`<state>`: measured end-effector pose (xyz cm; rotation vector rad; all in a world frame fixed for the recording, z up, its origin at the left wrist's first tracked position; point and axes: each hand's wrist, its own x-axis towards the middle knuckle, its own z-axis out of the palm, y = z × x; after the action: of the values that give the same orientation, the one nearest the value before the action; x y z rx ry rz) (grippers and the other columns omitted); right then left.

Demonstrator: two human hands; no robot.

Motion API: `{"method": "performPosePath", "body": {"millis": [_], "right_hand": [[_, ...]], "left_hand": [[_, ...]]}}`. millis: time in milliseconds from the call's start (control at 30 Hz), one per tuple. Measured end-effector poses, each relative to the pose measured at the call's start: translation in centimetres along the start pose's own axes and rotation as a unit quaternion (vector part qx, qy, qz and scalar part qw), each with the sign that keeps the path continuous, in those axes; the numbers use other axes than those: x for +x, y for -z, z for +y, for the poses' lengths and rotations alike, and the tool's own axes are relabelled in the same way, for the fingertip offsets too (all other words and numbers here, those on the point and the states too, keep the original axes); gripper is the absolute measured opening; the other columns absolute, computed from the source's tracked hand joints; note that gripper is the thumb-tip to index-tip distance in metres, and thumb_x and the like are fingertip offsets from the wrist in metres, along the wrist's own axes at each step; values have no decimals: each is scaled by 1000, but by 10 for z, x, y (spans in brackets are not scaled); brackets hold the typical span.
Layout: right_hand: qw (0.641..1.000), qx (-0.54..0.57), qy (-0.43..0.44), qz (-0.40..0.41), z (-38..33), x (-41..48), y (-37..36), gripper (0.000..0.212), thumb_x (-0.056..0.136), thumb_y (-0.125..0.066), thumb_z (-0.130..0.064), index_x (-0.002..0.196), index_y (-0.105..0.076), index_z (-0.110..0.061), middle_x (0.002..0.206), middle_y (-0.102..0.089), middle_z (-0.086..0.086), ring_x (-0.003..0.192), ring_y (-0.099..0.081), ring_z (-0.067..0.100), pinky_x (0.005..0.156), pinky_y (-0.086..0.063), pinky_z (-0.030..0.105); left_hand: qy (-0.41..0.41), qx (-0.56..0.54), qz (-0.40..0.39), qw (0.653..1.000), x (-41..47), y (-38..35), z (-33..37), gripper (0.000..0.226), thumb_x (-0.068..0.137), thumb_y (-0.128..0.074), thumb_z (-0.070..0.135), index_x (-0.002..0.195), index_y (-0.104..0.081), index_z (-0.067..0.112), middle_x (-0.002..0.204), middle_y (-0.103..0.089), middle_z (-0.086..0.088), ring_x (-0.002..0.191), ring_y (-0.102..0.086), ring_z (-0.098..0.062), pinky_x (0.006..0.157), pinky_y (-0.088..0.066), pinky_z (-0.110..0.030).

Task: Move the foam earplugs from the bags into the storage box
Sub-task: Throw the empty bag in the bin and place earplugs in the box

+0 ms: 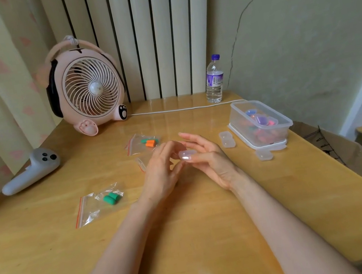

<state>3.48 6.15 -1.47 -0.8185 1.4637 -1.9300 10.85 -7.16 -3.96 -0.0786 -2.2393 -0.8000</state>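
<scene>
Clear plastic case (187, 154): rounded, glossy; pinched between left hand (161, 170) and right hand (209, 156), held together.
Near bag (90, 212): crinkly film, 8 o'clock; green foam earplugs (110, 199) inside.
Far bag (135, 148): 11 o'clock; orange plug (150, 143) inside.
Storage box (237, 116): translucent, rectangular, 2 o'clock.

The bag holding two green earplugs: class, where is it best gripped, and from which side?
Probably pinch the bag at its red-striped zip edge, coming from the left: it lies flat, that edge is empty, and the green earplugs bunch at the far end.
</scene>
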Motion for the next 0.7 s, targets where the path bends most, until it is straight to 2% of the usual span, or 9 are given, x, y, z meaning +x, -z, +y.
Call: {"method": "performPosePath", "body": {"millis": [100,167,233,333,433,533,633,700], "right_hand": [[1000,-8,-19,10,3,1,0,43,84,-60,3,123,-56,-16,122,-61,14,106,-62,20,92,-51,30],[999,-17,-17,27,3,0,-2,33,84,-62,0,115,-59,-9,111,-65,17,93,-67,22,88,-54,35],[998,-22,2,51,2,-1,-3,26,81,-64,4,105,-61,-6,100,-66,16,80,-67,19,80,-56,31],[989,-95,53,98,3,2,-2,36,74,-66,13,97,-61,-13,92,-66,9,76,-63,16,73,-54,24],[973,-156,102,139,8,6,-1,44,66,-72,16,89,-58,-19,86,-64,9,77,-60,18,74,-54,32],[966,-176,131,135,11,7,-3,43,65,-74,13,87,-62,-21,79,-65,2,70,-60,8,67,-53,26],[930,-270,216,124,14,6,-7,42,65,-75,7,86,-66,-29,91,-64,2,72,-60,20,63,-52,35],[895,-336,268,115,17,6,-10,40,66,-69,11,88,-68,-22,94,-61,-2,74,-58,18,60,-47,27]], "left_hand": [[19,-11,27,999,0,1,1,14,81,-66,12,89,-55,10,87,-61,1,74,-55,-11,66,-48,-30],[35,-9,42,998,0,3,1,15,81,-69,9,88,-56,7,86,-62,-2,73,-57,-14,64,-49,-30],[40,-24,30,998,1,3,1,19,79,-71,8,90,-56,8,90,-61,-4,74,-59,-12,65,-49,-27],[86,-101,-15,991,2,3,3,26,77,-72,1,96,-57,11,102,-65,-4,83,-65,-9,74,-53,-22],[186,-227,-52,955,5,9,8,23,84,-62,-3,97,-58,15,110,-66,-5,96,-66,-17,85,-53,-28],[245,-309,-48,918,7,17,14,25,85,-64,8,109,-57,7,103,-66,-3,93,-65,-16,83,-54,-24],[268,-323,-31,907,7,18,17,37,81,-69,15,112,-54,1,99,-63,-5,85,-64,-14,73,-55,-19],[288,-316,-29,904,6,15,18,39,79,-71,19,109,-55,1,96,-60,-7,79,-63,-14,70,-55,-19]]}}
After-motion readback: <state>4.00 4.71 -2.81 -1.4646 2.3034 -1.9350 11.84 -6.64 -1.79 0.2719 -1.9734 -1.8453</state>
